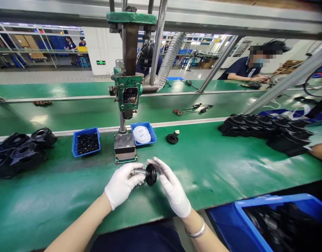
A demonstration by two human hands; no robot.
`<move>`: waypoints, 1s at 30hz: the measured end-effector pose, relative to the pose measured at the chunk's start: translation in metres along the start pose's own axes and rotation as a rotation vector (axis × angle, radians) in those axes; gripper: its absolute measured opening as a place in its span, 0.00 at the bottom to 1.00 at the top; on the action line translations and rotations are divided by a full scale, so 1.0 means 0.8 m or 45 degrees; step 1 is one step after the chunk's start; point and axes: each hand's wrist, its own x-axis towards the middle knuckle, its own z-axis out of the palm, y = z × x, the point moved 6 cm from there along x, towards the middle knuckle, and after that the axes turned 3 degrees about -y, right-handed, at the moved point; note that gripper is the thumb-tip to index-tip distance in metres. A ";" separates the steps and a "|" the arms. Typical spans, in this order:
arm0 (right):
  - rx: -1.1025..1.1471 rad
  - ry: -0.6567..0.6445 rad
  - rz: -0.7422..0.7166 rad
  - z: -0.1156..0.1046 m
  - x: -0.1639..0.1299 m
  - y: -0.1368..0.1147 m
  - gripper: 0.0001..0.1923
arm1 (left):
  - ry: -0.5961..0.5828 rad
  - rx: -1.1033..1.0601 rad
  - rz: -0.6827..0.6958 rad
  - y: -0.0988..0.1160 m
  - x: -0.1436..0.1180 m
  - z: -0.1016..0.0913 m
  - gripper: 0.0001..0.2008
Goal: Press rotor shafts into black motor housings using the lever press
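Evidently, in the head view, the piece in hand is a smooth metal shaft (140,172) with a grooved black disc (151,175) at its end, held above the counter (229,164) between the press base (124,143) and the counter's front edge. It looks stiff and light enough for one hand; the polished shaft could slide against glove fabric, while the disc is probably tough plastic or rubber. The shaft suits a firm hold, the disc's rim a light steadying one. The left hand (125,182) reaches in from the lower left, its grip clamped on the shaft, which lies roughly level. The right hand (172,185) has its grip apart, fingers extended, palm towards the disc; whether it touches, I cannot tell.
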 end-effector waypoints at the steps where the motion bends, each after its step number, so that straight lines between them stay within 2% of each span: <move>1: -0.004 -0.005 -0.010 0.000 0.000 -0.001 0.24 | 0.003 -0.016 0.004 0.000 0.000 -0.001 0.19; 8: 0.086 0.093 -0.050 -0.014 0.005 0.003 0.20 | 0.021 -0.076 0.084 0.002 -0.006 -0.011 0.19; 13: -0.030 -0.035 0.052 -0.002 0.000 0.005 0.21 | -0.025 -0.088 0.124 0.001 -0.012 -0.016 0.19; 16: -0.177 -0.034 0.012 0.008 -0.001 -0.002 0.19 | -0.038 0.120 0.186 0.003 -0.016 -0.018 0.16; 20: -0.300 -0.073 -0.139 0.025 0.006 -0.020 0.15 | 0.012 0.497 0.415 0.017 -0.023 -0.018 0.13; 27: -0.444 -0.145 -0.268 0.039 0.026 -0.048 0.15 | 0.063 0.639 0.688 0.030 -0.030 -0.027 0.16; 30: -0.566 -0.185 -0.314 0.042 0.034 -0.050 0.16 | 0.052 0.697 0.722 0.032 -0.030 -0.037 0.15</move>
